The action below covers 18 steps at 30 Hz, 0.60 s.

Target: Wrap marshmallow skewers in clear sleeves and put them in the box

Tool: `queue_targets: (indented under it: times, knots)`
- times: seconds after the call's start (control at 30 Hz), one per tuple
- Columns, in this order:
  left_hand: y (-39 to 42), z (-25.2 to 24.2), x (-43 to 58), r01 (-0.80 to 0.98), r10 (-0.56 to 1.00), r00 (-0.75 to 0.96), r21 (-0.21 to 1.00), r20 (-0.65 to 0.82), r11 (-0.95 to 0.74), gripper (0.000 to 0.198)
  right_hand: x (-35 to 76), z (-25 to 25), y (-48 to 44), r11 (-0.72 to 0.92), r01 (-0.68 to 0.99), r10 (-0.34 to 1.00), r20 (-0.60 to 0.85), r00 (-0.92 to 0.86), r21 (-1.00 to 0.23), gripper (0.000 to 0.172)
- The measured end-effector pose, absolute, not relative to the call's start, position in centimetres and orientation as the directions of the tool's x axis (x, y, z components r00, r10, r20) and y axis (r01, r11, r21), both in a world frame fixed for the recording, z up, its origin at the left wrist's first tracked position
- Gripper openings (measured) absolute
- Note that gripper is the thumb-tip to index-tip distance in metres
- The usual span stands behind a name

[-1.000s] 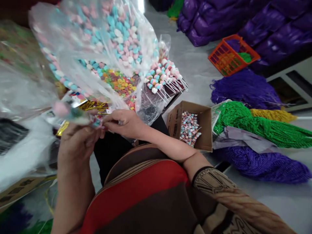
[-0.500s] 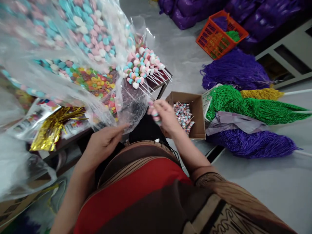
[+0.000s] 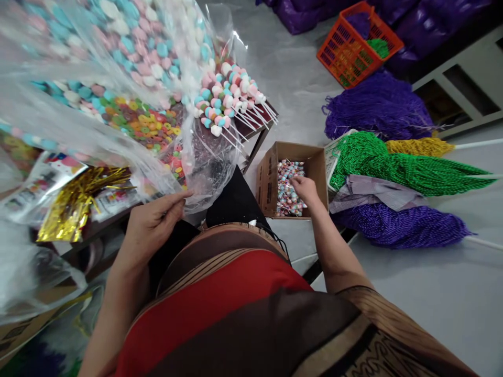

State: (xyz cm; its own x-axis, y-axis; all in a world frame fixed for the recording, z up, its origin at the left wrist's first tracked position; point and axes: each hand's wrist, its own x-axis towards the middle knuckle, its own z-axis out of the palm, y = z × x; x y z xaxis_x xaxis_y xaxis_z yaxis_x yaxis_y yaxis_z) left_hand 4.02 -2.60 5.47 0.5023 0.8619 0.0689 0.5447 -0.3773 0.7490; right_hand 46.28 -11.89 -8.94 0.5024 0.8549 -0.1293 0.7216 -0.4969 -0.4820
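Cardboard box: an uncovered carton [image 3: 266, 180] standing beside the person's leg, the landmark for all that follows.
Wrapped candies: a heap [image 3: 287, 195] of pink, blue and white pieces inside the box, mostly toward its left side, some with thin sticks showing.
Right hand: reaches down into the box [image 3: 306, 189] over the heap; its fingers are curled in toward the thumb, touching or just above the candies — whether they grip one cannot be made out.
Left hand: well to the left of the box [image 3: 151, 225], forefinger stretched out and thumb drawn up near it; the fingertips overlap the edge of clear plastic, and whether they pinch it is unclear.
Candy skewers: a stack [image 3: 228, 99] up and left of the box, on the corner of a dark surface [image 3: 255, 131], white sticks pointing toward the box side.
Marshmallows: a big mass [image 3: 143, 63] in clear plastic, farther left of the box than the skewers.
Gummy rings: multicoloured pile [image 3: 147, 123] left of the box, below the marshmallows.
Gold ties: shiny bunch [image 3: 76, 204], far left of the box.
Green strands: a thick bundle [image 3: 401, 165] just right of the box — purple strands [image 3: 404, 226] lie below it.
Orange basket: beyond the box [image 3: 346, 50], up and right.
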Motion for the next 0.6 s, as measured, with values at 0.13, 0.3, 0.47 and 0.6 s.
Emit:
queue_targets:
  times: [0.13,0.3,0.47,0.6]
  knots:
    - [-2.9,5.6,4.3,0.547,0.877,0.480,0.771,0.031,-0.327,0.033,44.9,-4.6,-7.4,-0.365,0.595,0.820,0.054,0.569,-0.717,0.032]
    - [-3.5,5.2,4.0,0.532,0.878,0.478,0.790,0.018,-0.305,0.035,41.4,0.7,-0.6,-0.037,0.477,0.872,0.204,0.444,-0.878,0.025]
    - [-3.9,5.0,2.6,0.531,0.907,0.420,0.801,0.037,-0.278,0.036,38.7,1.7,5.6,0.025,0.750,0.882,0.368,0.295,-0.661,0.021]
    - [-4.2,4.5,2.2,0.519,0.925,0.378,0.819,0.036,-0.244,0.035,37.4,1.4,8.1,-0.033,0.896,0.911,0.355,0.208,-0.443,0.017]
